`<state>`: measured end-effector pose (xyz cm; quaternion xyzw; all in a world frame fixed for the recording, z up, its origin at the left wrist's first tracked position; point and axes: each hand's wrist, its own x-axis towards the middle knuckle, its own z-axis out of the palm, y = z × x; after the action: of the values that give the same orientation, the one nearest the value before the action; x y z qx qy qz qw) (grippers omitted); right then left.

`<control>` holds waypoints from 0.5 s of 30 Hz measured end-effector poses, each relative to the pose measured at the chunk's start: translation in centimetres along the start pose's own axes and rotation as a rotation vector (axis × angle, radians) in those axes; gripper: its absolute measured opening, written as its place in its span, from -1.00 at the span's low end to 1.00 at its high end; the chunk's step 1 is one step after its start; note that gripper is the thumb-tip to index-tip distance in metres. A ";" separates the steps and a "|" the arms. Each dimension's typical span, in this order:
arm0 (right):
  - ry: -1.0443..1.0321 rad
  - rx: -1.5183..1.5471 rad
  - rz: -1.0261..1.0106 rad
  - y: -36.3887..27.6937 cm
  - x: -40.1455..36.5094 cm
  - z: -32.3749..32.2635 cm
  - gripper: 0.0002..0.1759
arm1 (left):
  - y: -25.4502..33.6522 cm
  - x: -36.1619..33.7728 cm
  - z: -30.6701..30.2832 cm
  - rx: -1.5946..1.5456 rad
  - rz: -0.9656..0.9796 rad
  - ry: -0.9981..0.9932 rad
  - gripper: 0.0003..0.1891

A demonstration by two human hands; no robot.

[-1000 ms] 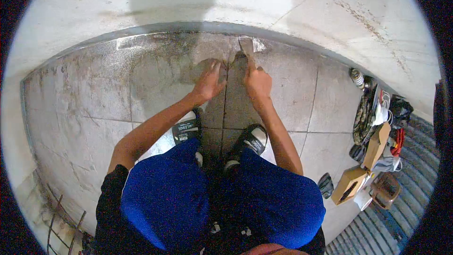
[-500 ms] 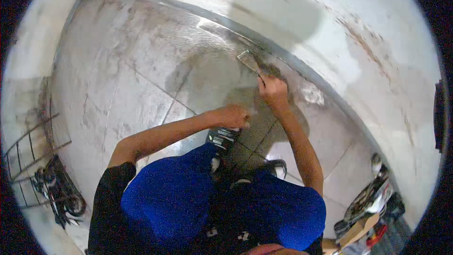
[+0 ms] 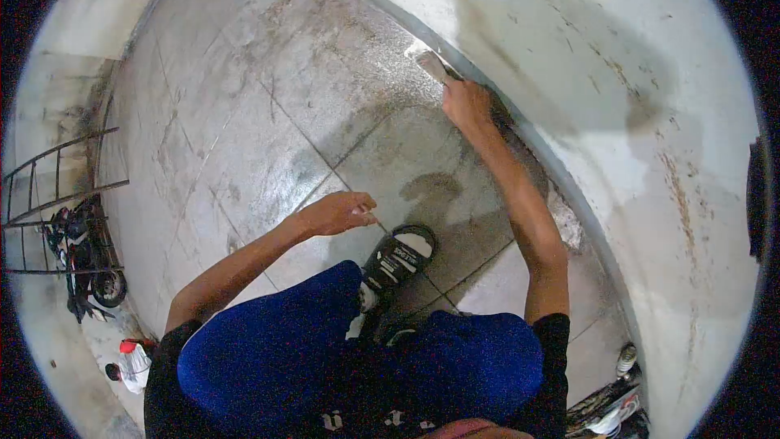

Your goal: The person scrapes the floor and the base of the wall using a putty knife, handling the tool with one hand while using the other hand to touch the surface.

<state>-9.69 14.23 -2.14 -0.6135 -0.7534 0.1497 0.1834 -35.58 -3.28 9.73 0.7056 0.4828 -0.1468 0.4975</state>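
Note:
My right hand (image 3: 468, 104) is closed around the handle of a scraper (image 3: 432, 67). Its flat blade points away from me, beside the strip where floor meets wall, and the fingers hide most of the handle. A whitish patch (image 3: 415, 49) lies at the blade's far end. My left hand (image 3: 337, 213) hangs over the floor tiles (image 3: 284, 154), fingers loosely bent and thumb apart from them. I see nothing in it. Just right of that hand is my sandalled foot (image 3: 400, 258).
A stained white wall (image 3: 561, 57) rises on the right, with a dark edging strip (image 3: 532, 138) along its base. To the left are a metal rack (image 3: 61, 195) and a motorcycle (image 3: 85, 260). A person (image 3: 134, 364) is at lower left. Assorted items (image 3: 609, 415) lie at lower right.
My view has turned and shifted. The scraper has moved forward along the wall base with my right hand. My left hand has drawn back leftward, its fingers looser, and more of my foot shows.

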 end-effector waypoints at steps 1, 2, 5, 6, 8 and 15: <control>-0.009 0.017 -0.010 -0.2 0.6 0.4 -0.79 | -0.1 -0.2 -0.1 -0.017 -0.019 -0.006 -0.45; -0.015 0.033 -0.019 -0.4 1.2 0.8 -0.80 | -0.3 -0.2 -0.3 -0.022 -0.024 -0.015 -0.45; 0.079 0.080 -0.106 0.0 2.4 3.0 -0.79 | -1.1 0.0 -0.5 -0.034 -0.025 -0.025 -0.43; 0.050 0.085 -0.091 -0.4 2.4 2.9 -0.76 | -1.2 0.0 -0.5 -0.037 -0.017 -0.013 -0.44; 0.000 0.093 -0.066 -1.1 2.7 2.7 -0.71 | -1.5 0.2 -0.9 -0.052 -0.016 0.013 -0.45; 0.098 0.059 0.028 1.5 1.2 9.0 -0.58 | -0.2 0.4 -0.9 -0.091 -0.017 0.017 -0.47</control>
<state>-12.72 15.72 -10.68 -0.6249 -0.7300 0.1443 0.2363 -35.81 -2.26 9.73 0.6793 0.4993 -0.1230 0.5235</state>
